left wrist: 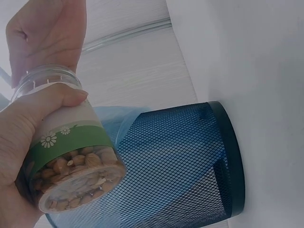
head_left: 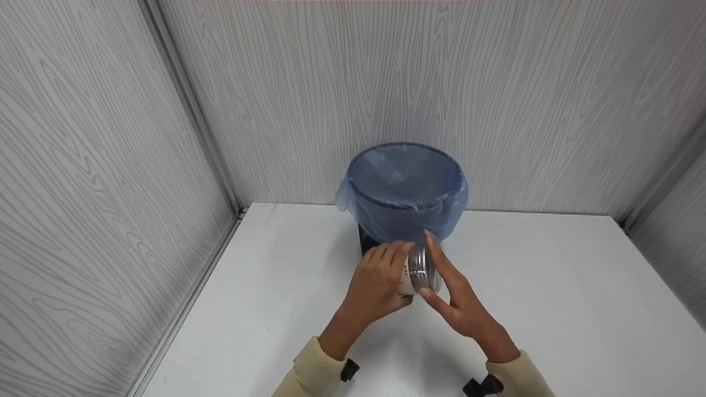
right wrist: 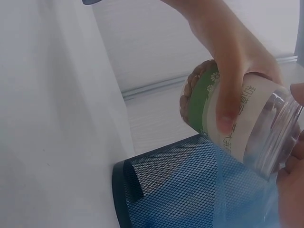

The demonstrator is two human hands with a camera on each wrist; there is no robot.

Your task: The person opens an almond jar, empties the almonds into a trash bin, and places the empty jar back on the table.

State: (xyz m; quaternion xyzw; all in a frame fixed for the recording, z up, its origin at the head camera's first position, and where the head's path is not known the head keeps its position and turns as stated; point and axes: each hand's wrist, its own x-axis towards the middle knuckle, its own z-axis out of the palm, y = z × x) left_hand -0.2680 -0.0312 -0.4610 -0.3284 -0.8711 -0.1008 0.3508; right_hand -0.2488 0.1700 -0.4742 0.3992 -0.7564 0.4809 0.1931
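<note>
A clear jar [left wrist: 71, 118] with a white and green label holds brown, almond-like nuts [left wrist: 90, 159] gathered at its base. My left hand [head_left: 378, 281] grips the jar round its labelled body, keeping it tilted sideways above the table. At the opposite end, my right hand [head_left: 460, 300] has its thumb and fingers on either side of the clear, shiny lid [head_left: 422, 267]. Part of the right hand's grip is cut off at the edge of the right wrist view. Just beyond both hands stands a dark mesh bin [left wrist: 180, 156] lined with a blue bag [head_left: 408, 215].
The bin stands upright on a white table [head_left: 265, 309], close to the grey wood-patterned back wall [head_left: 309, 99]. A similar side panel [head_left: 99, 165] rises on the left, and another panel [head_left: 673, 270] borders the right.
</note>
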